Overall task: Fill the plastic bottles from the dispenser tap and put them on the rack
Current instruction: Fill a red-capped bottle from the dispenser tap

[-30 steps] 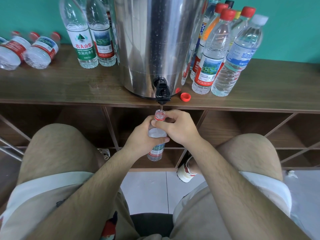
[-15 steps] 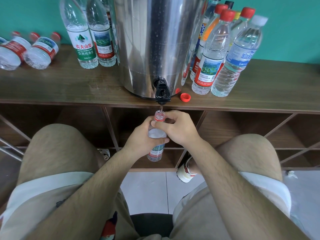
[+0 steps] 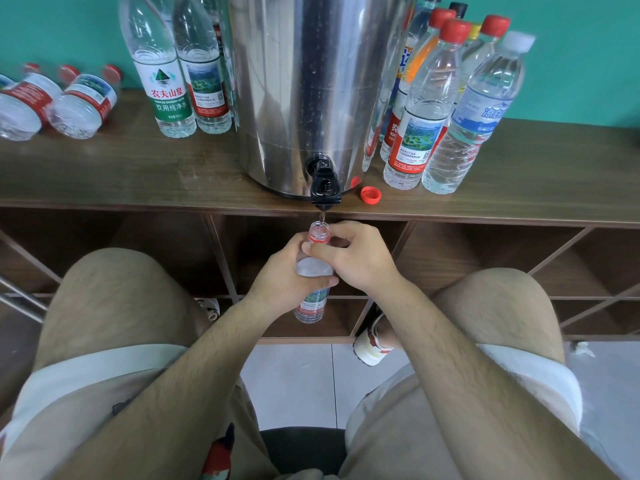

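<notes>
1. Grip: left hand (image 3: 287, 278) wraps the small bottle (image 3: 313, 271) body; right hand (image 3: 356, 258) pinches its neck.
2. Position: bottle upright, mouth directly under black tap (image 3: 325, 188) of steel dispenser (image 3: 311, 81).
3. Red cap (image 3: 370, 195) on wooden shelf (image 3: 138, 168), beside the dispenser.

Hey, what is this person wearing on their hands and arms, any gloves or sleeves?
Nothing visible. The left hand and right hand are bare: no gloves, rings or watch. Both forearms are bare and hairy, with no sleeve in view.
</notes>
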The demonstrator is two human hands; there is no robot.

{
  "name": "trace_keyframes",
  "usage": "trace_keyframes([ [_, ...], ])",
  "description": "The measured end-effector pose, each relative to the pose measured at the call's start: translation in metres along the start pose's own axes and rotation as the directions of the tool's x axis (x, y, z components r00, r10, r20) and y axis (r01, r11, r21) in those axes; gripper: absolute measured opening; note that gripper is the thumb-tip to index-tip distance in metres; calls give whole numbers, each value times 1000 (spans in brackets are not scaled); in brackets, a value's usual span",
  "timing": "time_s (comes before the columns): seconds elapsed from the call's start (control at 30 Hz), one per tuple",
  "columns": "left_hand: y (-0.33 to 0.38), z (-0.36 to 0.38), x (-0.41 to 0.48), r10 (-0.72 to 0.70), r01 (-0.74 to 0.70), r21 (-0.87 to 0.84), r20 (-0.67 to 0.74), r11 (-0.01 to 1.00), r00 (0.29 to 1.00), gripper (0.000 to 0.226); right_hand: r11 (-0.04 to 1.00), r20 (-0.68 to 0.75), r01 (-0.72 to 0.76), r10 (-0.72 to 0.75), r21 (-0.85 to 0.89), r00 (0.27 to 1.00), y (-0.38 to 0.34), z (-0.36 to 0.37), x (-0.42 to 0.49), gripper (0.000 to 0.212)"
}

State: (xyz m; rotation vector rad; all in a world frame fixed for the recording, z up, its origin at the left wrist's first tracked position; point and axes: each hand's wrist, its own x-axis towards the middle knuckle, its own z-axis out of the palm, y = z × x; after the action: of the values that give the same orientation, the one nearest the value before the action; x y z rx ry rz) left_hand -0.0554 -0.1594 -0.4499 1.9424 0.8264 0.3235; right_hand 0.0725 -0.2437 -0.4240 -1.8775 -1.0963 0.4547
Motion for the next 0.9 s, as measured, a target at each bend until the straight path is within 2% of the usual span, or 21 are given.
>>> trace_keyframes([
  [0.9, 2, -2, -2, 1, -1, -16, 14, 1000, 1000, 79, 1000, 6, -15, 15, 7, 1000, -8, -3, -4, 26],
])
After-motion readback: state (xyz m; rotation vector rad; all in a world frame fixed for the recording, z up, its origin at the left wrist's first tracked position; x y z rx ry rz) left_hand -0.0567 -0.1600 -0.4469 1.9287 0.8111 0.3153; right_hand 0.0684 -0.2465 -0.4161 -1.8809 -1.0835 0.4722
